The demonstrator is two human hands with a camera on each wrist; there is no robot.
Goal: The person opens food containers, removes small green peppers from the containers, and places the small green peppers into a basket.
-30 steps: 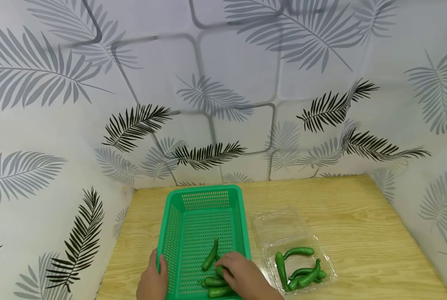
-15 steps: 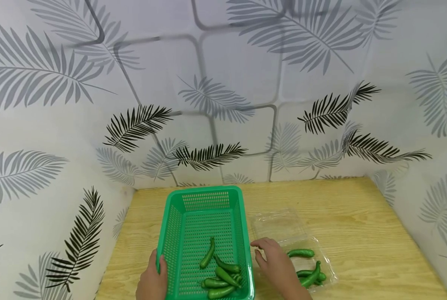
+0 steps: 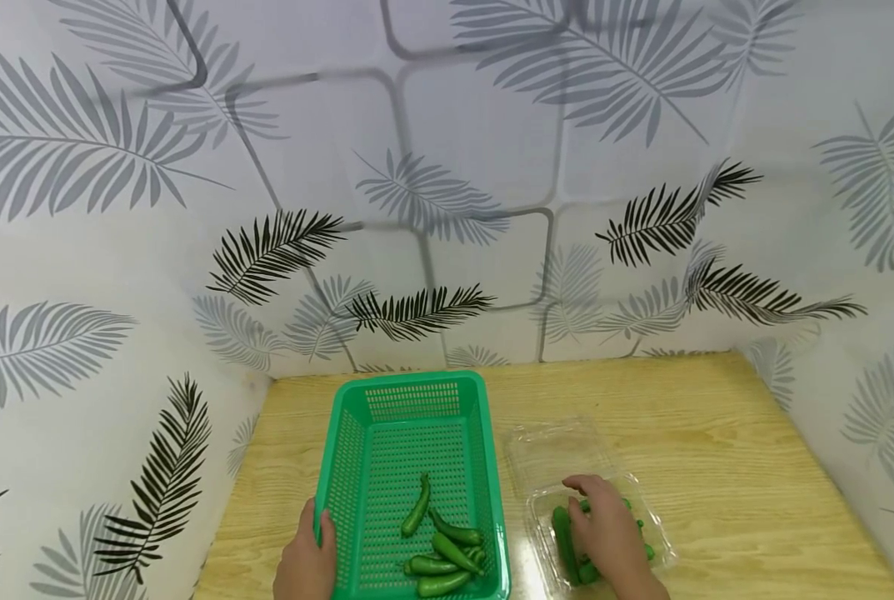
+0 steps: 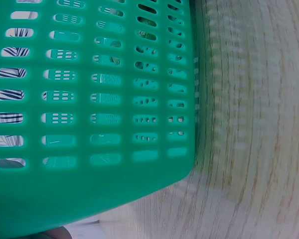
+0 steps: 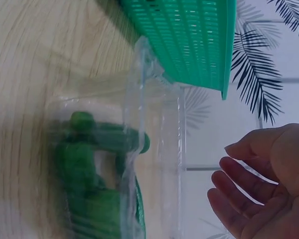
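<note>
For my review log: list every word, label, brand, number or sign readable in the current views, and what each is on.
None: no writing is readable in any view.
The green basket, clear plastic box and peppers show no readable marking.
The wall covering shows only leaf shapes and lines.

Pale wall covering (image 3: 319,158), printed with gray and black palm fronds (image 3: 417,314), spans 9 through 12 to 3 o'clock; a yellowish wood-grain tabletop (image 3: 716,467) fills 4 to 7 o'clock, whitish glare (image 3: 520,550) between 5 and 6.
</note>
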